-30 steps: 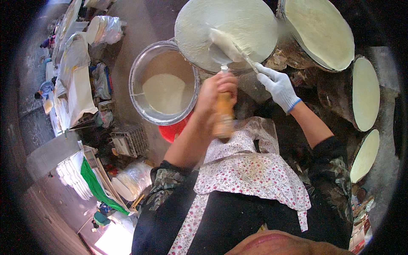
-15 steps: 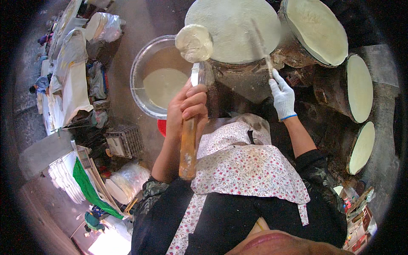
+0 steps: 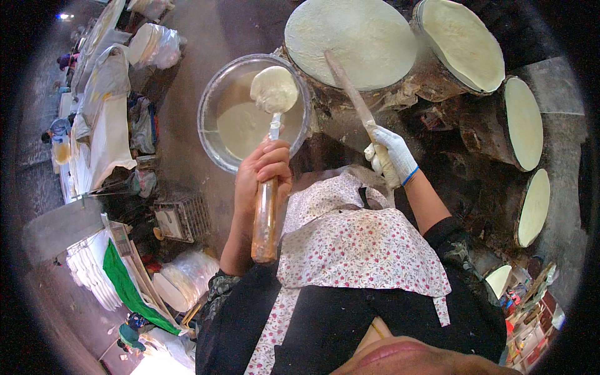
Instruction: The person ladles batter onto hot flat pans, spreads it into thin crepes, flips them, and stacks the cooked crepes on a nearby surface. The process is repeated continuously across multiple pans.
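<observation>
My bare left hand [image 3: 267,165] is closed round the wooden handle of a ladle [image 3: 275,90]. The ladle's bowl, coated in pale batter, hangs over a round tub [image 3: 204,125] with more batter [image 3: 240,128] inside. In my right hand [image 3: 392,156], which wears a white knit glove, a long flat wooden spreader [image 3: 350,87] is gripped. Its far tip reaches over the near part of a round griddle [image 3: 350,40] covered with a thin pale sheet of batter. Whether the tip touches the sheet I cannot tell.
A second griddle [image 3: 462,47] with a pale sheet stands to the right, and two more [image 3: 524,124] curve down the right side. At left are a cloth-covered table [image 3: 109,144], plastic-wrapped stacks [image 3: 184,284], a wire crate [image 3: 181,219], and people [image 3: 132,331] farther off.
The ladle has moved from beside the griddle back over the tub. My right hand has come nearer and left, and the spreader now slants to the left across the griddle's near part.
</observation>
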